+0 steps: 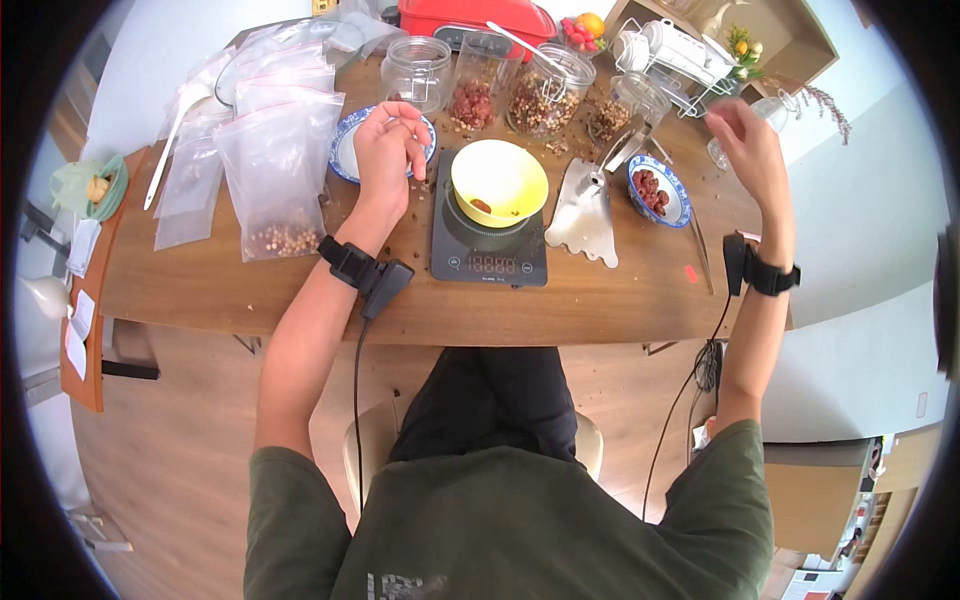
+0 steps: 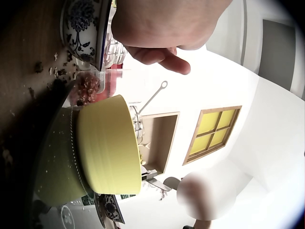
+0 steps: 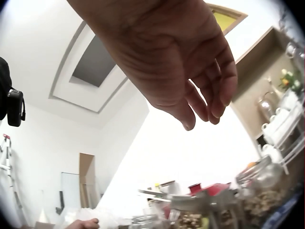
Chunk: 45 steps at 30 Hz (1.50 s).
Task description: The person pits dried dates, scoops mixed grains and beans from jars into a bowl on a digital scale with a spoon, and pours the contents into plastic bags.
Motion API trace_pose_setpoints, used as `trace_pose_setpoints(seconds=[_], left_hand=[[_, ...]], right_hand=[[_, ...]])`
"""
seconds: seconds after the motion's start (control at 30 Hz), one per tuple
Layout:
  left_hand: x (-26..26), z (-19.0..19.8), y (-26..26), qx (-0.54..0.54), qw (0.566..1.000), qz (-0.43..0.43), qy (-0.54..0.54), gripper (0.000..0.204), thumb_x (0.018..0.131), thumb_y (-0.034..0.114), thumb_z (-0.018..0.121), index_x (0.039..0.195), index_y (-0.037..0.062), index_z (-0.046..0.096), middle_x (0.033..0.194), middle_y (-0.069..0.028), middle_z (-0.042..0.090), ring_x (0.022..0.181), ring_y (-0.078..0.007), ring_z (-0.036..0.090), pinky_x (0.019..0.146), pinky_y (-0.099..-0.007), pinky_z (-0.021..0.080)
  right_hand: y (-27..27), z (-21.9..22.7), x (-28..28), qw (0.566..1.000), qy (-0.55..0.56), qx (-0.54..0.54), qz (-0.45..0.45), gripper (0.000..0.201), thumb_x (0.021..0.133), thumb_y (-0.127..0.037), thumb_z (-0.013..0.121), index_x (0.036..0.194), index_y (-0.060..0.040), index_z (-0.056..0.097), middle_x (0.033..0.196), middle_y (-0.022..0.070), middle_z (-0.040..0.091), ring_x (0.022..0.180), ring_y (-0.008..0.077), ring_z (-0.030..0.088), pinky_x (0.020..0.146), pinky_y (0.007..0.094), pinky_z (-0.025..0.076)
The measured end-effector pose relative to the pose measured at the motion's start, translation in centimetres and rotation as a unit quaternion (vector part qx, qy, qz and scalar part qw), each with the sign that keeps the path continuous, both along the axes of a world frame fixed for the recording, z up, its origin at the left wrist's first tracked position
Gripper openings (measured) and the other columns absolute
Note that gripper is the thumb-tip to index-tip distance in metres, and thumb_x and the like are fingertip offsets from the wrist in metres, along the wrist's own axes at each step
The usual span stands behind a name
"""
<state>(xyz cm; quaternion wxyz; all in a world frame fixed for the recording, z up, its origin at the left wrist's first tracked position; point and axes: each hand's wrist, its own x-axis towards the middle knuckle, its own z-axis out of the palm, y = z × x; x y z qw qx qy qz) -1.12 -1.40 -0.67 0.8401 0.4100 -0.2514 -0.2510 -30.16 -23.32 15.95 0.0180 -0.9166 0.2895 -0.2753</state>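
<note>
My left hand point(image 1: 388, 150) is raised over a blue-and-white bowl point(image 1: 345, 155), fingers loosely bent and holding nothing. Beside it, a yellow bowl point(image 1: 520, 190) stands on a black kitchen scale point(image 1: 450, 245) with a lit display. A reddish-brown piece point(image 1: 481, 206) lies in the bottom of the yellow bowl. My right hand point(image 1: 748, 145) hangs in the air at the right, its fingers relaxed with nothing between them. In the right wrist view the right hand point(image 3: 176, 62) has its palm and fingertips showing. Nearest below it is a small patterned bowl point(image 1: 680, 212) of dark red dried fruit.
A silver metal stand point(image 1: 583, 225) lies between the scale and the patterned bowl. Behind are glass jars point(image 1: 540, 100) of dried goods and a red appliance point(image 1: 470, 18). Plastic zip bags point(image 1: 275, 165), one holding beige kernels, and a white spoon point(image 1: 172, 140) lie left.
</note>
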Motion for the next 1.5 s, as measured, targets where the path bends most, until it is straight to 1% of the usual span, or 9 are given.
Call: trace_pose_setpoints(seconds=[0.07, 0.13, 0.27, 0.6, 0.87, 0.93, 1.0, 1.07, 1.5], left_hand=[[0.0, 0.0, 0.0, 0.0, 1.0, 0.0, 0.0, 0.013, 0.079, -0.004, 0.041, 0.086, 0.0005, 0.051, 0.064, -0.0099, 0.056, 0.036, -0.0102, 0.043, 0.032, -0.0219, 0.031], [0.0, 0.1, 0.1, -0.007, 1.0, -0.006, 0.002, 0.013, 0.079, -0.004, 0.041, 0.086, 0.0005, 0.051, 0.064, -0.0102, 0.056, 0.036, -0.0105, 0.043, 0.032, -0.0219, 0.031], [0.0, 0.1, 0.0, -0.008, 1.0, -0.003, 0.003, 0.012, 0.079, -0.004, 0.041, 0.085, 0.0005, 0.051, 0.064, -0.0104, 0.056, 0.036, -0.0106, 0.043, 0.032, -0.022, 0.03], [0.3, 0.0, 0.0, -0.023, 1.0, -0.011, 0.012, 0.014, 0.08, -0.005, 0.039, 0.085, 0.0007, 0.051, 0.064, -0.0108, 0.056, 0.035, -0.0107, 0.043, 0.032, -0.0225, 0.032], [-0.1, 0.0, 0.0, 0.002, 1.0, -0.009, -0.002, 0.016, 0.078, -0.005, 0.038, 0.086, 0.0003, 0.051, 0.065, -0.0111, 0.056, 0.035, -0.0111, 0.043, 0.032, -0.0231, 0.031], [-0.2, 0.1, 0.1, 0.005, 1.0, -0.011, -0.001, 0.016, 0.078, -0.005, 0.038, 0.086, 0.0003, 0.051, 0.065, -0.011, 0.056, 0.035, -0.0111, 0.043, 0.032, -0.023, 0.031], [-0.2, 0.2, 0.0, 0.005, 1.0, -0.01, -0.001, 0.015, 0.078, -0.005, 0.038, 0.086, 0.0003, 0.051, 0.065, -0.011, 0.056, 0.035, -0.0111, 0.042, 0.032, -0.023, 0.031], [-0.2, 0.2, 0.1, 0.005, 1.0, -0.01, -0.001, 0.015, 0.079, -0.005, 0.038, 0.086, 0.0006, 0.051, 0.065, -0.0108, 0.056, 0.035, -0.0109, 0.042, 0.032, -0.023, 0.03], [-0.2, -0.1, 0.0, 0.006, 1.0, -0.017, 0.005, 0.016, 0.078, -0.005, 0.037, 0.085, 0.0006, 0.05, 0.065, -0.0106, 0.056, 0.035, -0.0106, 0.042, 0.032, -0.0228, 0.031]], right_hand=[[3.3, 2.1, 3.9, 0.998, 0.059, -0.011, 0.022, 0.026, 0.086, -0.023, 0.058, 0.102, -0.002, 0.059, 0.074, 0.0093, 0.063, 0.065, 0.0134, 0.056, 0.062, 0.027, 0.046], [3.0, 1.6, 7.5, 0.99, 0.058, -0.036, 0.125, 0.034, 0.084, -0.029, 0.061, 0.103, -0.0018, 0.059, 0.083, 0.0159, 0.065, 0.079, 0.028, 0.064, 0.069, 0.0362, 0.048], [3.5, -0.1, 14.7, 0.967, 0.169, -0.132, 0.134, 0.041, 0.083, -0.033, 0.059, 0.11, -0.0024, 0.053, 0.089, 0.0196, 0.064, 0.086, 0.0359, 0.062, 0.074, 0.045, 0.049], [1.6, -4.4, 23.4, 0.962, 0.197, -0.127, 0.139, 0.033, 0.085, -0.028, 0.058, 0.102, -0.0003, 0.053, 0.082, 0.0209, 0.064, 0.08, 0.0345, 0.064, 0.072, 0.046, 0.05], [0.6, 2.0, 19.3, 0.976, 0.073, 0.151, 0.142, 0.026, 0.089, -0.024, 0.053, 0.094, -0.0006, 0.062, 0.067, 0.0044, 0.062, 0.055, 0.0104, 0.059, 0.053, 0.0254, 0.049], [1.8, 2.1, 18.9, 0.986, 0.09, 0.06, 0.123, 0.015, 0.086, -0.004, 0.047, 0.088, 0.0046, 0.06, 0.078, 0.0153, 0.067, 0.045, 0.0103, 0.056, 0.039, 0.0221, 0.045], [2.5, 4.2, 17.2, 0.975, 0.033, 0.183, 0.124, 0.02, 0.087, -0.013, 0.05, 0.088, 0.0056, 0.056, 0.07, 0.0163, 0.064, 0.058, 0.023, 0.063, 0.054, 0.0323, 0.05], [0.7, 5.0, 13.5, 0.974, -0.086, 0.155, 0.138, 0.029, 0.088, -0.03, 0.056, 0.09, -0.002, 0.063, 0.063, 0.0, 0.057, 0.053, 0.0065, 0.053, 0.049, 0.0186, 0.041], [-10.1, 3.2, 5.7, 0.973, -0.193, 0.123, 0.007, 0.029, 0.086, -0.026, 0.053, 0.072, -0.0017, 0.057, 0.053, -0.001, 0.049, 0.048, 0.0065, 0.043, 0.046, 0.0228, 0.033]])
